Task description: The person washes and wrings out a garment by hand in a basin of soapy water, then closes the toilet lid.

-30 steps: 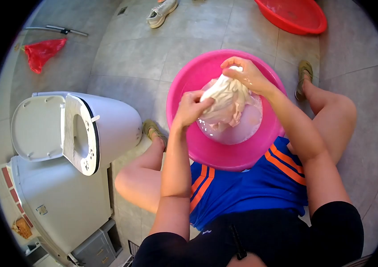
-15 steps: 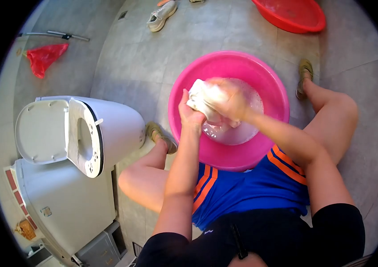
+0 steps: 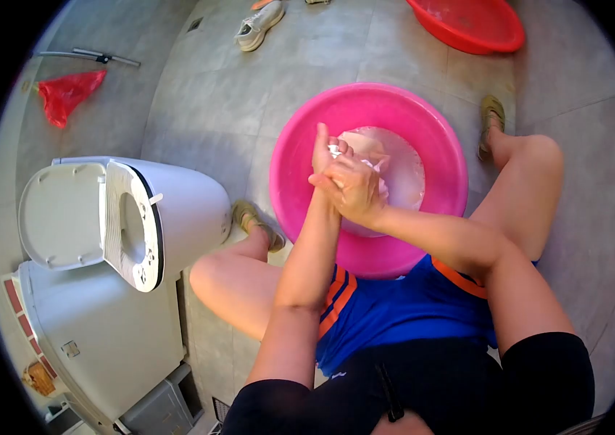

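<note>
Over a pink basin (image 3: 300,123) of cloudy, sudsy water, my two hands meet around a wet white cloth (image 3: 334,151). My left hand (image 3: 321,154) is curled round the cloth with its thumb pointing up, and a bit of white shows by its fingers. Pressed across it from the right, my right hand (image 3: 353,187) grips the cloth too, its thumb over the left wrist; most of the cloth is hidden beneath it. Just beyond, a pale pinkish fabric (image 3: 367,147) lies in the water; I cannot tell whether it joins the held cloth.
A white toilet (image 3: 184,210) with its lid raised stands to the left, beside a white cabinet-like unit (image 3: 111,333). Farther off are a red basin (image 3: 467,32) and a grey-white shoe (image 3: 259,27). A red plastic bag (image 3: 68,96) hangs at the upper left.
My right hand has moved left and nearer to me, from beside the bunched white cloth to across my left hand. The cloth, largely exposed before, is now mostly covered.
</note>
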`<state>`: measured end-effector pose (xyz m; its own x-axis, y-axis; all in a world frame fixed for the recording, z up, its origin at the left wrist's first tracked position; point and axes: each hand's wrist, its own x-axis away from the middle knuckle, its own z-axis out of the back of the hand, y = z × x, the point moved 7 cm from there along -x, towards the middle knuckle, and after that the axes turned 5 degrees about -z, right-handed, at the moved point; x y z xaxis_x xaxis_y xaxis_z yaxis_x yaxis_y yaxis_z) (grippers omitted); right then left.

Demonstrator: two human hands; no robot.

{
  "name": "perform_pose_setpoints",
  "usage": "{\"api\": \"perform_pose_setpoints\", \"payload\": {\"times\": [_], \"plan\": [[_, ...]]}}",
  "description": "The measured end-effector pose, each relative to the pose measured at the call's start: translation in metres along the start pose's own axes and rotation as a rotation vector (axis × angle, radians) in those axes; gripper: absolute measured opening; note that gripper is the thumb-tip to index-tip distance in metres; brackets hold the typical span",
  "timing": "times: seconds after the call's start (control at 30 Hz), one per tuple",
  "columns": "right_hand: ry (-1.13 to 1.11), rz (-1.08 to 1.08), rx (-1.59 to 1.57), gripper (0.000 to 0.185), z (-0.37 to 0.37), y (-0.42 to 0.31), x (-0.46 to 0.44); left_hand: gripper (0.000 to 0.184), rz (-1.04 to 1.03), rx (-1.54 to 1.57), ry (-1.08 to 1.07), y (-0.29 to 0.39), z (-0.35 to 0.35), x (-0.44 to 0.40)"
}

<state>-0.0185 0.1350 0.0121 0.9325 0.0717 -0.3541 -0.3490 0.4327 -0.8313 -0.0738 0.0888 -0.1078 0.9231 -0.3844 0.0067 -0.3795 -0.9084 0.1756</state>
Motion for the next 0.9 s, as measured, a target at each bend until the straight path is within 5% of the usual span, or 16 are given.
{"api": "perform_pose_setpoints", "payload": {"times": [0.03,0.1,0.17,0.2,0.27,0.3,0.43,0.47,0.5,0.53,0.63,0.7,0.77,0.8,0.87,0.9], "plan": [[0.025,-0.056,0.032,0.017,0.001,0.012,-0.006,0.035,0.003,0.022,-0.017,0.001,-0.017,-0.001],[0.067,-0.172,0.1,0.024,0.003,0.047,-0.029,0.03,-0.116,-0.299,0.679,-0.012,-0.018,0.022],[0.012,-0.55,0.06,0.034,0.015,0.082,-0.04,0.028,-0.011,-0.217,0.751,-0.026,-0.021,0.021],[-0.01,-0.737,0.037,0.04,0.019,0.094,-0.039,0.028,-0.011,-0.247,0.764,-0.026,-0.02,0.022],[0.092,-0.354,0.003,0.038,0.007,0.055,-0.033,0.032,-0.015,-0.257,0.436,-0.01,0.015,0.016],[0.139,-0.158,-0.014,0.037,0.002,0.029,-0.022,0.032,-0.036,-0.297,0.47,0.0,0.008,0.017],[0.042,-0.396,0.007,0.041,0.0,0.052,-0.024,0.029,-0.095,-0.558,0.763,0.015,0.066,0.035],[0.018,-0.596,-0.018,0.038,0.005,0.075,-0.035,0.029,-0.074,-0.413,0.824,-0.005,0.014,0.032],[0.043,-0.526,0.027,0.038,0.006,0.074,-0.036,0.028,-0.051,-0.269,0.877,-0.021,-0.016,0.03],[0.068,-0.458,0.071,0.039,0.005,0.073,-0.033,0.027,-0.057,-0.272,0.827,-0.024,-0.02,0.027],[0.092,-0.238,-0.068,0.032,0.001,0.022,-0.008,0.025,0.044,-0.22,0.144,0.001,-0.007,0.028],[0.062,-0.11,-0.161,0.034,-0.003,0.01,0.0,0.024,-0.079,-0.326,0.241,0.017,0.042,0.029],[0.087,-0.24,-0.071,0.033,0.0,0.044,-0.012,0.023,-0.209,-0.546,0.717,0.011,0.004,0.037],[0.105,-0.304,-0.024,0.033,0.006,0.066,-0.025,0.027,-0.042,-0.276,0.712,-0.007,-0.013,0.028],[0.118,-0.554,0.042,0.031,0.029,0.121,-0.048,0.034,0.069,-0.406,0.536,-0.008,-0.05,0.027],[0.112,-0.453,0.022,0.032,0.039,0.126,-0.058,0.038,0.125,-0.473,0.449,-0.004,-0.06,0.029]]}}
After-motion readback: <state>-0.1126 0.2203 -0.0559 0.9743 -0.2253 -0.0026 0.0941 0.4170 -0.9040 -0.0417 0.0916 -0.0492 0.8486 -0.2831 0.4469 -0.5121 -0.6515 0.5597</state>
